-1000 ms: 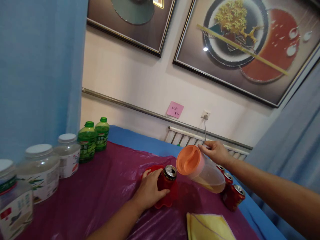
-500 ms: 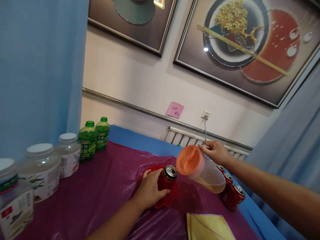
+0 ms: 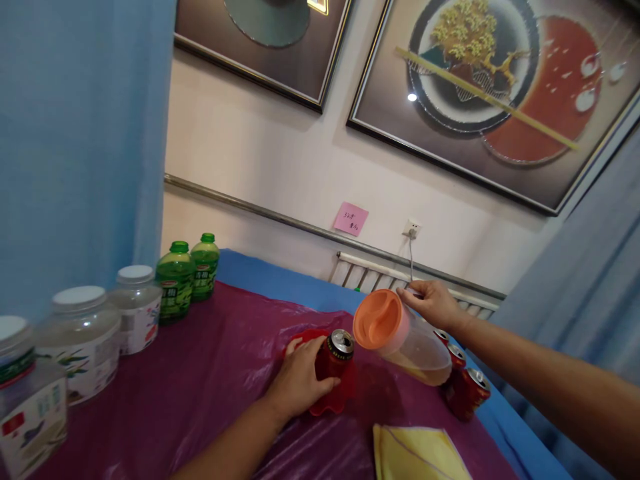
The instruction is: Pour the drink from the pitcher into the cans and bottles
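My left hand (image 3: 303,379) is wrapped round a dark red can (image 3: 336,357) with an open top, which stands upright on a red scalloped dish (image 3: 334,400). To the right, my right hand (image 3: 431,303) grips the handle of a clear plastic pitcher (image 3: 420,352). The pitcher is tilted, its orange lid (image 3: 379,320) facing left towards the can, just apart from it. A little pale yellow liquid lies in the pitcher's lower side. No stream of liquid can be made out between lid and can.
Several clear jars (image 3: 83,340) with white lids and two green bottles (image 3: 175,283) line the left side. Red cans (image 3: 467,395) stand at the right, behind and beside the pitcher. A folded yellow cloth (image 3: 419,453) lies near the front on the purple cover (image 3: 220,360).
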`<state>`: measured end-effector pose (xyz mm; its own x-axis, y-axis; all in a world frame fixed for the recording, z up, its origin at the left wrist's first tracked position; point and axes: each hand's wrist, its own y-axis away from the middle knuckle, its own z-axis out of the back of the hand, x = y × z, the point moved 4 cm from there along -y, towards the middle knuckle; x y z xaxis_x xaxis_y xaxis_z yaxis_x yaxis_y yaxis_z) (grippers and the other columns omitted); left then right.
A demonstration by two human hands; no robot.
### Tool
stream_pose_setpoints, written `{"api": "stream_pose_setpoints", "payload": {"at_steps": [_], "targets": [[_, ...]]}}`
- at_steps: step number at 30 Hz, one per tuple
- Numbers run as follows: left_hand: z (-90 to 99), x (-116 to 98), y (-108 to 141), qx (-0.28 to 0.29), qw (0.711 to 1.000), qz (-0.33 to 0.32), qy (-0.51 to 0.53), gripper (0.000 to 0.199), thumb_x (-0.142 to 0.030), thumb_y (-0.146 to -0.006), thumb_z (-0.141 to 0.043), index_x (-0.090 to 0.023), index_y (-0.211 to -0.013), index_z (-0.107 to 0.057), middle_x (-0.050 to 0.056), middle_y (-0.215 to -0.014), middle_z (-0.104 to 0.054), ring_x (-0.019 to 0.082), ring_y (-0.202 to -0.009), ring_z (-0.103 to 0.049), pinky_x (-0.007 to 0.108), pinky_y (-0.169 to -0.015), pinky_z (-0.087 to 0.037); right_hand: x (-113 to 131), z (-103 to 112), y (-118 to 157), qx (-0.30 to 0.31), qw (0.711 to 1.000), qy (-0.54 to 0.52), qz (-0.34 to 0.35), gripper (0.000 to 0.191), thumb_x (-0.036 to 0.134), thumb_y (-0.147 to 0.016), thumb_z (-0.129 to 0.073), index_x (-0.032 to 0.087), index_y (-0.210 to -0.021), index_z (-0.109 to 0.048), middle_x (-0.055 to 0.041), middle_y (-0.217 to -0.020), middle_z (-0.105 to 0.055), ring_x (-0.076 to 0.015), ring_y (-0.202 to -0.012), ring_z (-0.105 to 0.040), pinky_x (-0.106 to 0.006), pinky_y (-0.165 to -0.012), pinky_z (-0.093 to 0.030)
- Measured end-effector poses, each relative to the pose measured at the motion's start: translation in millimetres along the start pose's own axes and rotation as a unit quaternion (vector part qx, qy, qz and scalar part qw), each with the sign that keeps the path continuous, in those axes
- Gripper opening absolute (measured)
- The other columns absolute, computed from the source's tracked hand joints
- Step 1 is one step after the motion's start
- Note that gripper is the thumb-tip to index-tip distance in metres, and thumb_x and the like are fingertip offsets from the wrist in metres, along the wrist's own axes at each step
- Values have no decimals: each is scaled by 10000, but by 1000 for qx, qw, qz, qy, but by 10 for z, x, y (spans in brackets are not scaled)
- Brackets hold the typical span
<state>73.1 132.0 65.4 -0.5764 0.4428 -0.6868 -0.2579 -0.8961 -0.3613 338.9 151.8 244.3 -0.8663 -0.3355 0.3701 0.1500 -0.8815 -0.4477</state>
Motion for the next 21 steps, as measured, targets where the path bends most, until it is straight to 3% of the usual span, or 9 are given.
{"api": "stream_pose_setpoints", "payload": {"at_steps": [21], "targets": [[13, -13, 7, -5, 1000, -4, 0, 736, -321, -632, -860, -252, -1319, -606, 102, -1357, -699, 359, -1306, -608, 591, -1234, -273, 2, 10, -2, -6, 1000, -4, 6, 534, 650, -843, -536, 238, -553, -357, 49, -511, -318, -101, -494, -288, -265, -468, -203]]}}
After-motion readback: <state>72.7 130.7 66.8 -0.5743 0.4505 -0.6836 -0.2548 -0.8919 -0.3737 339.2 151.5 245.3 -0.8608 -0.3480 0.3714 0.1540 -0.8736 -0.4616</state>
